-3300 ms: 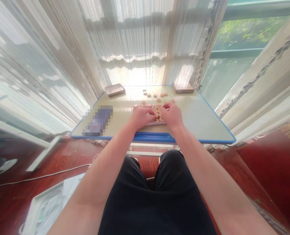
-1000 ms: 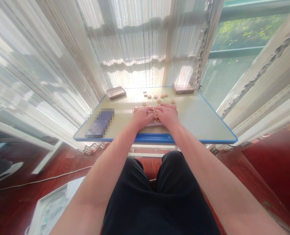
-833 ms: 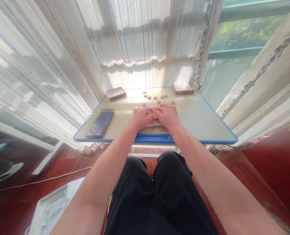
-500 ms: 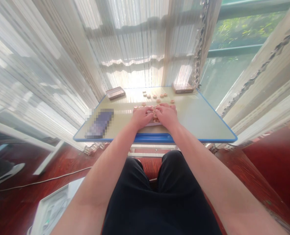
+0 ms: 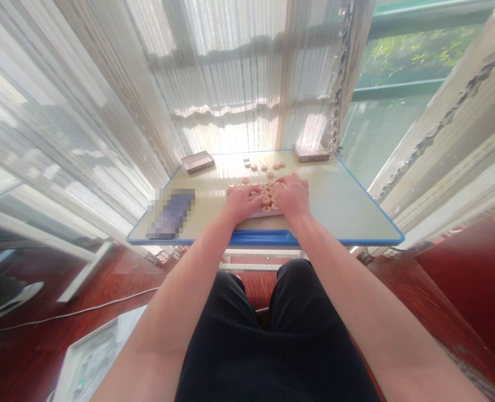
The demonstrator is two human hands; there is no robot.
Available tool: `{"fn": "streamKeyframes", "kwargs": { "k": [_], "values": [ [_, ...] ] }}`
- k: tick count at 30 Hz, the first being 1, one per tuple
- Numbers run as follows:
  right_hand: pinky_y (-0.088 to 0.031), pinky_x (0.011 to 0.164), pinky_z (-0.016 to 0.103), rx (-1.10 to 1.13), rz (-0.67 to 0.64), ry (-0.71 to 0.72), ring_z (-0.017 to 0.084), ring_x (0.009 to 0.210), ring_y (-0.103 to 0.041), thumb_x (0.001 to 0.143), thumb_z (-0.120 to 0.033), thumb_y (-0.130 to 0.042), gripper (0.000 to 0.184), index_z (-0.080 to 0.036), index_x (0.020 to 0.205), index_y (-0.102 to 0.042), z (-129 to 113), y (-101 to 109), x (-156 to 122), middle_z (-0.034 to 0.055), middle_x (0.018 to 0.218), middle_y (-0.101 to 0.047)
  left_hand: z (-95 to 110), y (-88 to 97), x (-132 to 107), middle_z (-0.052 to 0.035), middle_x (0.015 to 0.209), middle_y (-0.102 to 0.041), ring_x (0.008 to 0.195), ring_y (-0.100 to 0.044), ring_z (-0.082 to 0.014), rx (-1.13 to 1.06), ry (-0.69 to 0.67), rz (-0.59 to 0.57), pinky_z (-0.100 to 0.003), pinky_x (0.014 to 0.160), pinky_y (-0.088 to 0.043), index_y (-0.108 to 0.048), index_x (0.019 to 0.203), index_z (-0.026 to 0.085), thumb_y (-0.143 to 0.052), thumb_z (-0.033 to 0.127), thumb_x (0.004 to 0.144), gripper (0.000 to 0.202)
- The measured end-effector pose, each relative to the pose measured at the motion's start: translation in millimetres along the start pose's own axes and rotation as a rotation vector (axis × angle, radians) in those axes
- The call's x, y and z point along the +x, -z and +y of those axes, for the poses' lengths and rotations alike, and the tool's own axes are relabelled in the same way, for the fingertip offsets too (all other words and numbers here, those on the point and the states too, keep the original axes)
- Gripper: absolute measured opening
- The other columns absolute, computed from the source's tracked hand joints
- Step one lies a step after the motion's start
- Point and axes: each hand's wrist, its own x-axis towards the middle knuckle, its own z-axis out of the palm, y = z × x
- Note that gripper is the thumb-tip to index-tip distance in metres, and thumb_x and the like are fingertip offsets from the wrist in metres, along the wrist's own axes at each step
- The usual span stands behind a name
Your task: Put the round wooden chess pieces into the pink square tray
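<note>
Near the front edge of the table [image 5: 339, 206], a person's bare hands rest over a shallow tray [image 5: 264, 214] of round pieces [image 5: 266, 200], each seen from above with a dark mark on it. The left hand [image 5: 243, 202] lies across the tray's left part, fingers bent and thumb set apart from them; I can't tell whether it grips anything. The right hand [image 5: 295, 195] covers the right end, fingers curled, the tips close against the pieces; whether they are clamped on one I can't tell either. Between the hands I can see pieces packed side by side. Past the tray, loose pieces [image 5: 264, 167] lie scattered towards the curtain [image 5: 230, 72], where sunlight falls across the tabletop. A shallow lid [image 5: 198, 161] sits at the far left corner and a flat box [image 5: 311, 152] at the far right. Nearer, well left of the hands, something dark [image 5: 172, 214] is blurred out.
</note>
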Motion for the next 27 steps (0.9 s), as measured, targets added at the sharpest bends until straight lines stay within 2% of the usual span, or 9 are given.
{"fn": "streamKeyframes", "kwargs": {
  "k": [6, 11, 13, 15, 18, 21, 23, 25, 27],
  "values": [
    [-0.034, 0.094, 0.041, 0.026, -0.01, -0.004, 0.028, 0.104, -0.047, 0.082, -0.024, -0.04, 0.03, -0.015, 0.091, -0.067, 1, -3, 1, 0.0121, 0.104, -0.064, 1, 2.7, -1, -0.0028, 0.095, -0.071, 0.094, -0.061, -0.021, -0.031, 0.04, 0.043, -0.04, 0.098, -0.034, -0.068, 0.097, 0.023, -0.047, 0.042, 0.083, 0.031],
    [-0.039, 0.091, 0.04, 0.279, 0.094, -0.065, 0.026, 0.102, -0.05, 0.078, -0.019, -0.042, 0.036, -0.015, 0.111, -0.056, 3, -4, 3, 0.011, 0.103, -0.063, -2, 4.1, 0, -0.0043, 0.095, -0.07, 0.096, -0.06, -0.0208, -0.046, 0.028, 0.163, -0.038, 0.094, -0.036, -0.067, 0.093, 0.021, -0.045, 0.041, 0.085, 0.032],
    [-0.042, 0.087, 0.037, 0.369, 0.045, -0.118, 0.023, 0.098, -0.053, 0.077, -0.018, -0.043, 0.038, -0.015, 0.113, -0.055, 6, -2, 14, 0.0102, 0.102, -0.063, -6, 6.8, 8, -0.0042, 0.098, -0.07, 0.098, -0.059, -0.0212, -0.016, 0.019, 0.179, -0.037, 0.094, -0.036, -0.067, 0.092, 0.021, -0.046, 0.04, 0.085, 0.029],
    [-0.044, 0.083, 0.035, 0.38, -0.083, -0.125, 0.021, 0.093, -0.057, 0.076, -0.016, -0.043, 0.036, -0.016, 0.109, -0.058, 10, 1, 32, 0.0099, 0.103, -0.064, -13, 10.5, 25, -0.0045, 0.098, -0.07, 0.095, -0.06, -0.0211, 0.014, 0.059, 0.168, -0.037, 0.092, -0.038, -0.066, 0.092, 0.02, -0.044, 0.035, 0.085, 0.028],
    [-0.044, 0.084, 0.034, 0.291, -0.223, 0.043, 0.019, 0.091, -0.059, 0.079, -0.016, -0.042, 0.03, -0.018, 0.099, -0.064, 23, 1, 65, 0.0085, 0.104, -0.065, -27, 13.4, 56, -0.0045, 0.099, -0.07, 0.092, -0.061, -0.0208, 0.035, 0.094, 0.143, -0.036, 0.087, -0.043, -0.065, 0.096, 0.02, -0.044, 0.028, 0.083, 0.026],
    [-0.041, 0.091, 0.036, 0.158, -0.158, 0.285, 0.021, 0.097, -0.057, 0.081, -0.018, -0.045, 0.025, -0.019, 0.094, -0.067, 45, -8, 90, 0.008, 0.102, -0.066, -38, 9.4, 80, -0.0041, 0.099, -0.069, 0.09, -0.061, -0.0192, -0.03, 0.084, 0.196, -0.033, 0.085, -0.045, -0.065, 0.094, 0.019, -0.045, 0.026, 0.082, 0.025],
    [-0.039, 0.094, 0.039, 0.09, -0.086, 0.337, 0.022, 0.099, -0.056, 0.082, -0.019, -0.046, 0.026, -0.018, 0.097, -0.066, 59, -17, 97, 0.0094, 0.101, -0.066, -44, 4.5, 86, -0.005, 0.099, -0.069, 0.088, -0.061, -0.0188, -0.063, 0.066, 0.209, -0.032, 0.084, -0.046, -0.066, 0.094, 0.018, -0.043, 0.026, 0.083, 0.027],
    [-0.04, 0.093, 0.04, 0.04, -0.141, 0.33, 0.022, 0.098, -0.057, 0.082, -0.021, -0.046, 0.026, -0.017, 0.097, -0.067, 68, -22, 98, 0.0099, 0.1, -0.067, -48, 0.0, 86, -0.0056, 0.101, -0.069, 0.09, -0.061, -0.0201, -0.028, 0.01, 0.15, -0.034, 0.088, -0.045, -0.067, 0.097, 0.018, -0.046, 0.026, 0.081, 0.028],
    [-0.041, 0.093, 0.039, 0.031, -0.22, 0.36, 0.022, 0.099, -0.057, 0.082, -0.024, -0.048, 0.026, -0.019, 0.098, -0.067, 70, -23, 95, 0.0086, 0.099, -0.067, -51, -3.2, 85, -0.0053, 0.103, -0.069, 0.095, -0.059, -0.0208, 0.003, -0.028, 0.146, -0.036, 0.092, -0.043, -0.067, 0.1, 0.018, -0.044, 0.022, 0.081, 0.03]
  ]
}}
